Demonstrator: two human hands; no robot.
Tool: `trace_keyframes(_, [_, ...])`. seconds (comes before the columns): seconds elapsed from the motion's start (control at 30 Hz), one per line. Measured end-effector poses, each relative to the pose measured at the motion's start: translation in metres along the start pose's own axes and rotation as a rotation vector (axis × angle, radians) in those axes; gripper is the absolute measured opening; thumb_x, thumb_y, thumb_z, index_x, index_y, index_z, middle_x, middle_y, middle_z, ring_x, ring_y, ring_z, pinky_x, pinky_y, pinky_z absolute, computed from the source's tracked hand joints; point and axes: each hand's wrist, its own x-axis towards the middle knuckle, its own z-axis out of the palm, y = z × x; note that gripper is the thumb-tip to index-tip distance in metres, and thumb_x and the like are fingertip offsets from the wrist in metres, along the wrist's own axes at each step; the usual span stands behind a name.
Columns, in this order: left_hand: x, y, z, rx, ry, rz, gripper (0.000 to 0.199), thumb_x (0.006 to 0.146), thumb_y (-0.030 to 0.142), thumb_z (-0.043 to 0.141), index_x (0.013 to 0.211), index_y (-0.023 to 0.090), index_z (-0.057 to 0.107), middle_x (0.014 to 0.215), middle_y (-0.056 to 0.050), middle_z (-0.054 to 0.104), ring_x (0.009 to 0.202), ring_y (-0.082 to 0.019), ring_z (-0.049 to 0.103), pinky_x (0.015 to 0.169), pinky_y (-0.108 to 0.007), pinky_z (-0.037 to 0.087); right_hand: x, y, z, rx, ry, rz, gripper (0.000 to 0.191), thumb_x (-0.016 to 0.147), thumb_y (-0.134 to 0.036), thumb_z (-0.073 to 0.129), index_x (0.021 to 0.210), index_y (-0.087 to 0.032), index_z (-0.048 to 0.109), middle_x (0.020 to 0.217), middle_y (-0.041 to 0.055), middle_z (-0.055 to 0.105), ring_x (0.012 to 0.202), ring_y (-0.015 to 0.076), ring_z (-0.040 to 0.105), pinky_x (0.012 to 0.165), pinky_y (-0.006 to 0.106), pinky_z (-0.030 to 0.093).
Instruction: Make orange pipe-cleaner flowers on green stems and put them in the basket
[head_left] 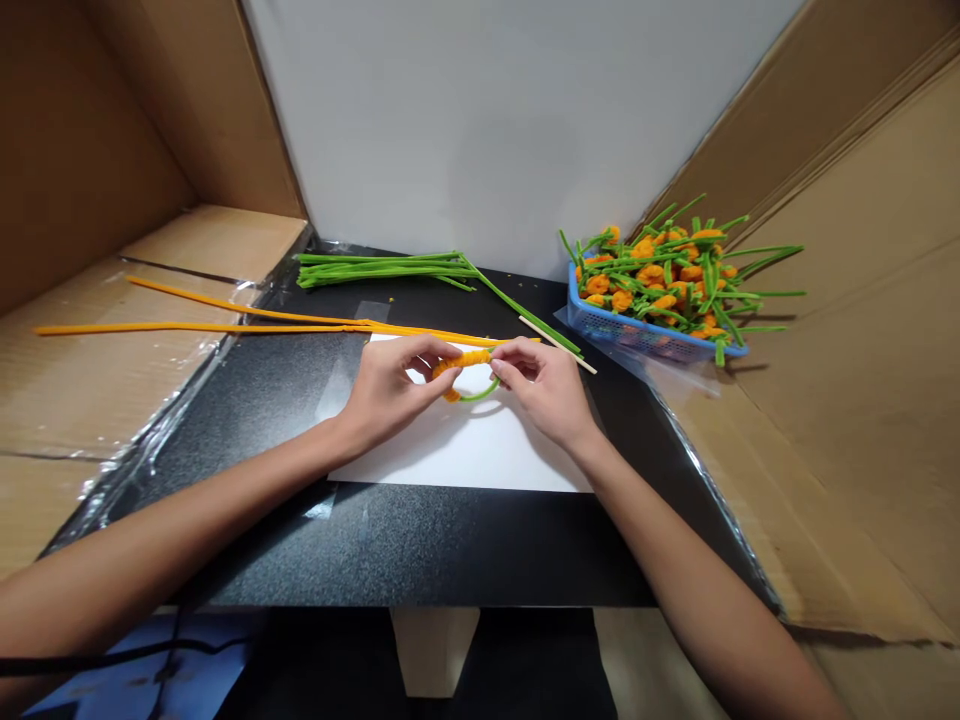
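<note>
A left hand (390, 388) and a right hand (551, 395) hold a small loop (474, 358) between them, just above a white sheet (465, 455) near the middle of a black table (517, 550). Tight orange coils cover the loop's left and far sides; its near right arc is bare green, leaving the piece, by all appearances, partly wrapped. Beyond it, orange stems (247, 328) and green stems (382, 268) lie straight and uncoiled.

The left hand pinches the coils between thumb and fingers, the right grips the loop's right end between thumb and forefinger, and the fingertips of the two are apart. Both forearms reach in from the near corners, wrists low and palms turned inward.

Just past the hands, the orange stems stretch out over the left edge. The green bundle rests farther back, with strands slanting right beside a pale stick (559, 345). At far right, a blue basket (652, 335) brims with orange-and-green pieces (651, 275). Cardboard (840, 400) walls flank the scene.
</note>
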Motion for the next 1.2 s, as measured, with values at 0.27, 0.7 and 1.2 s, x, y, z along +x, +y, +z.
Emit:
trace_keyframes(0.27, [-0.003,-0.002,-0.001,-0.009,-0.064,0.066,0.008,0.085,0.021,0.072,0.088,0.014,0.076,0.085,-0.006,0.079,0.069,-0.012,0.071,0.062,-0.021,0.056,-0.002,0.003,0.001,-0.021,-0.014,-0.097,0.013,0.085,-0.018,0.062,0.088,-0.018,0.074,0.083,0.0039,0.074,0.073,0.0173,0.067,0.072,0.031,0.052])
trace_keyframes(0.7, [0.000,-0.006,-0.001,-0.078,0.000,-0.139,0.030,0.078,0.035,0.081,0.100,0.015,0.076,0.094,-0.007,0.078,0.077,-0.016,0.072,0.071,-0.026,0.057,0.001,0.006,0.002,0.046,0.010,-0.017,0.009,0.083,-0.021,0.063,0.084,-0.017,0.071,0.077,0.0029,0.072,0.068,0.0164,0.066,0.066,0.030,0.051])
trace_keyframes(1.2, [0.016,-0.021,-0.009,-0.204,-0.038,-0.472,0.032,0.065,0.045,0.086,0.067,0.015,0.075,0.063,-0.005,0.072,0.048,-0.012,0.057,0.044,-0.023,0.039,0.002,0.007,-0.007,-0.338,-0.038,-0.137,0.022,0.092,-0.019,0.054,0.082,-0.018,0.073,0.075,0.0041,0.074,0.065,0.0169,0.066,0.065,0.028,0.045])
